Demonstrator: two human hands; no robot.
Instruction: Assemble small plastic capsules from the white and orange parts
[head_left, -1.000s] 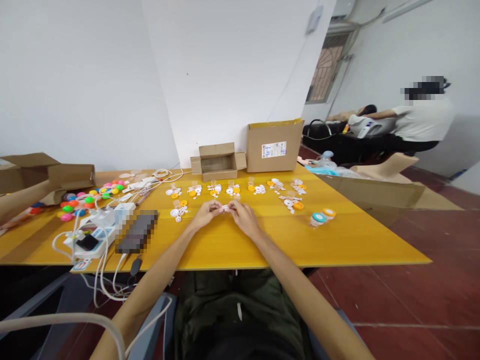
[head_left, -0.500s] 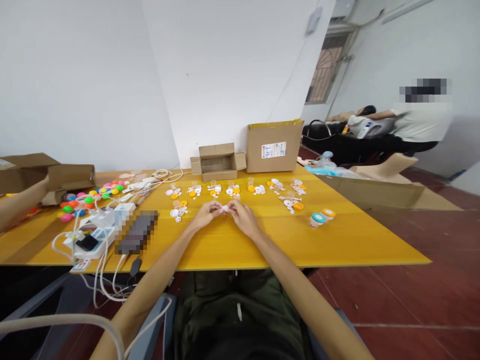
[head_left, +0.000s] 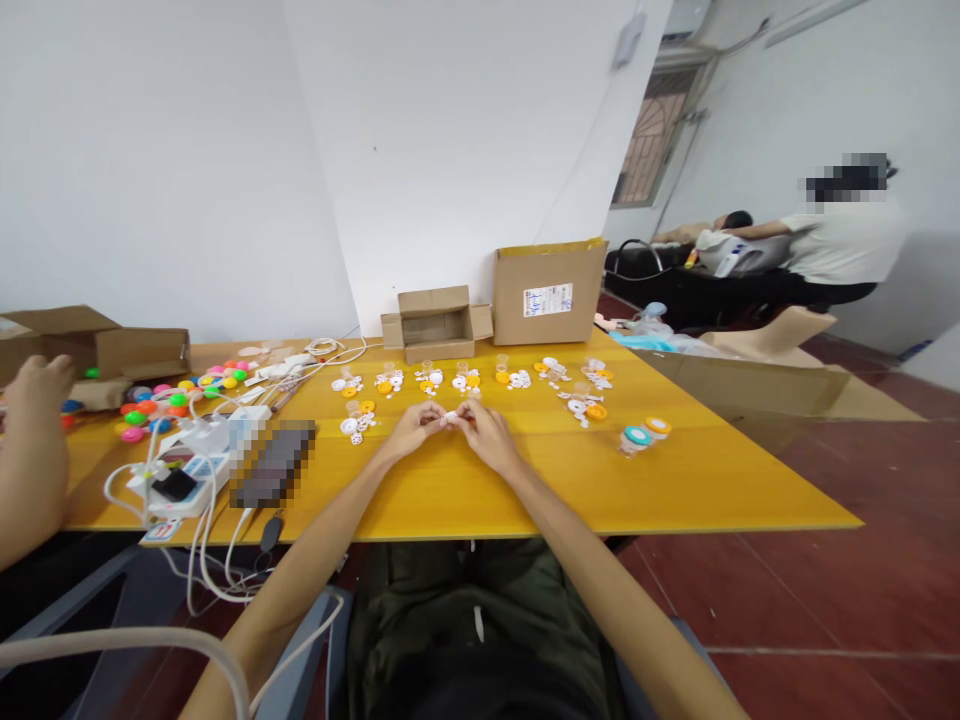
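Between the fingertips of my left hand (head_left: 414, 430) and my right hand (head_left: 484, 430) is a small white plastic part (head_left: 449, 416), pinched from both sides just above the table. Fingers cover most of it. Beyond my hands lie several small groups of parts, with white discs (head_left: 349, 426), orange rings (head_left: 596, 412) and clear plastic cups (head_left: 502, 362). To the right stand two small clear jars, one with a teal lid (head_left: 637, 436), one with an orange lid (head_left: 658, 428).
An open carton (head_left: 439, 335) and a larger box (head_left: 549, 295) stand at the back of the yellow table (head_left: 675, 500). On the left are a power strip (head_left: 199, 485) with cables, a blurred dark device (head_left: 274, 465), coloured balls (head_left: 177, 400) and another person's arm (head_left: 34, 460).
My hands keep nearly the same place and grip. At the far left, the other person's arm has pulled back from the carton toward the near side.
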